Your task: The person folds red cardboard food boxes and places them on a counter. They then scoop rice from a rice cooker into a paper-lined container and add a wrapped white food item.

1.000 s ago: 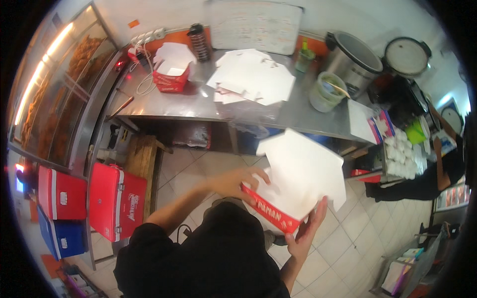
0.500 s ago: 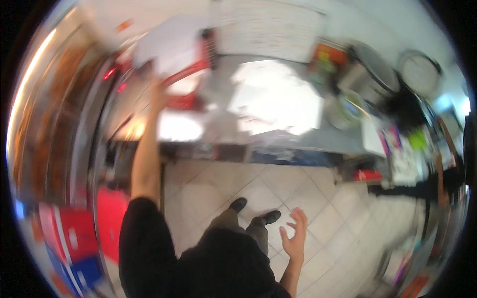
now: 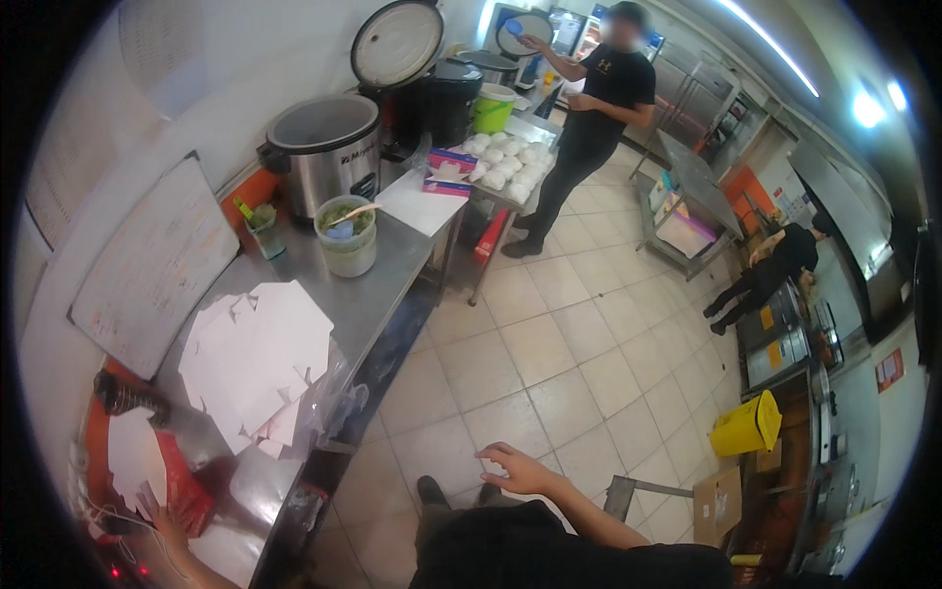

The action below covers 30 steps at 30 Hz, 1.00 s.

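Note:
At the lower left, my left hand (image 3: pixel 169 527) reaches over the metal counter (image 3: pixel 371 285), beside a red plastic-looking thing (image 3: pixel 184 483) and a white sheet (image 3: pixel 132 454). Its fingers look closed round a small greyish piece, too unclear to name. White cut cardboard pieces (image 3: pixel 257 355) lie stacked further along the counter, with clear plastic (image 3: pixel 339 393) at their edge. Away from the counter, my right hand (image 3: pixel 515 469) hangs over the tiled floor, empty, its fingers apart and loosely bent.
A green-filled tub (image 3: pixel 348 257), a steel cooker (image 3: pixel 324 147) and a whiteboard (image 3: pixel 147 265) line the wall side. Beyond, white bundles (image 3: pixel 505 162) cover a table by a person (image 3: pixel 613 93) holding something blue. Another person (image 3: pixel 780 260) stands far right, past a yellow bin (image 3: pixel 746 424).
My view has swung to the right and up, bringing the room and two people into clear sight. My left arm still extends to the counter; my right hand stays empty.

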Each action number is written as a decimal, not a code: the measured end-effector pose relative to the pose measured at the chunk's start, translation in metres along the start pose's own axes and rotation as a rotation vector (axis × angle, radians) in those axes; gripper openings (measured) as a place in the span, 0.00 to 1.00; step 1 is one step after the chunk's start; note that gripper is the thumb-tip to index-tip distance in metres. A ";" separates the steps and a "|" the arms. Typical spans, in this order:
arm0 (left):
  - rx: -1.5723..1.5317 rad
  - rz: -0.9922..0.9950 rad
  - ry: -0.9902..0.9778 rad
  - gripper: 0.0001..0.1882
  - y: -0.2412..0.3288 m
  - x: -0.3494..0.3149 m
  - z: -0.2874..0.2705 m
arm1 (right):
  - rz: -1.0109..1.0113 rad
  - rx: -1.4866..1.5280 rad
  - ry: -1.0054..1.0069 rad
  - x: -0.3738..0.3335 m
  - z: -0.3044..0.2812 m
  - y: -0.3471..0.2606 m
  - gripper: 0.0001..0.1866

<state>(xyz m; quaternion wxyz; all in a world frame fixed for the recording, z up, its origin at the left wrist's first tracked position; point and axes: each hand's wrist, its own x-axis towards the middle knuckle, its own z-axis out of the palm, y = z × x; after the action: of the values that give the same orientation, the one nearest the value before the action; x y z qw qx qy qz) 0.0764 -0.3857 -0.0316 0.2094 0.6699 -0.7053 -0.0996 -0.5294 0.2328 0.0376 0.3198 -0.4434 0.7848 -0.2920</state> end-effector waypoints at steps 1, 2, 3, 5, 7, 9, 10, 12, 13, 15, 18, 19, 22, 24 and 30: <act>0.009 -0.007 0.002 0.18 -0.001 -0.002 0.000 | -0.043 -0.002 0.020 0.002 0.002 0.005 0.27; 0.003 0.001 0.002 0.18 0.000 -0.004 0.001 | -0.054 -0.006 0.019 -0.001 0.005 0.010 0.26; 0.012 -0.001 0.008 0.19 0.000 -0.006 0.000 | -0.034 -0.015 -0.004 0.000 0.008 0.016 0.26; 0.032 -0.001 0.014 0.19 0.003 -0.008 0.000 | -0.010 0.005 0.002 -0.002 0.015 0.029 0.25; 0.065 0.000 0.033 0.20 0.008 -0.010 0.000 | 0.046 0.003 -0.013 -0.007 0.023 0.047 0.25; 0.104 0.001 0.054 0.21 0.016 -0.013 0.001 | 0.103 -0.012 -0.030 -0.019 0.033 0.072 0.25; 0.128 -0.005 0.074 0.21 0.021 -0.015 -0.001 | 0.135 -0.008 -0.017 -0.025 0.039 0.086 0.26; 0.166 -0.015 0.143 0.22 0.036 -0.024 0.000 | 0.251 -0.013 -0.029 -0.043 0.051 0.119 0.26; 0.182 -0.015 0.196 0.22 0.046 -0.028 0.002 | 0.279 -0.004 -0.006 -0.054 0.056 0.136 0.27; 0.210 -0.003 0.332 0.23 0.070 -0.041 0.004 | 0.432 -0.013 -0.030 -0.076 0.067 0.171 0.27; 0.162 0.089 0.631 0.25 0.129 -0.063 0.017 | 0.589 -0.016 0.017 -0.106 0.088 0.215 0.26; 0.158 0.105 0.639 0.25 0.156 -0.068 0.024 | 0.680 -0.045 -0.004 -0.114 0.095 0.227 0.26; -0.055 0.400 0.566 0.26 0.255 -0.092 0.046 | 1.057 0.324 -0.089 -0.131 0.110 0.254 0.24; -0.208 0.574 0.404 0.27 0.333 -0.113 0.065 | 1.078 0.442 -0.154 -0.134 0.117 0.268 0.23; 0.051 0.636 -0.362 0.39 0.496 -0.165 0.112 | 1.110 0.658 -0.064 -0.109 0.110 0.309 0.22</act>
<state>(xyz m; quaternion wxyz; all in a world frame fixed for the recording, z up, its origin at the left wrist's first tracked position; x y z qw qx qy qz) -0.4166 -0.1972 0.0505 0.0850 0.3936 -0.9062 -0.1290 -0.5591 0.4442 -0.2337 0.5658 0.1412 0.7569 -0.2950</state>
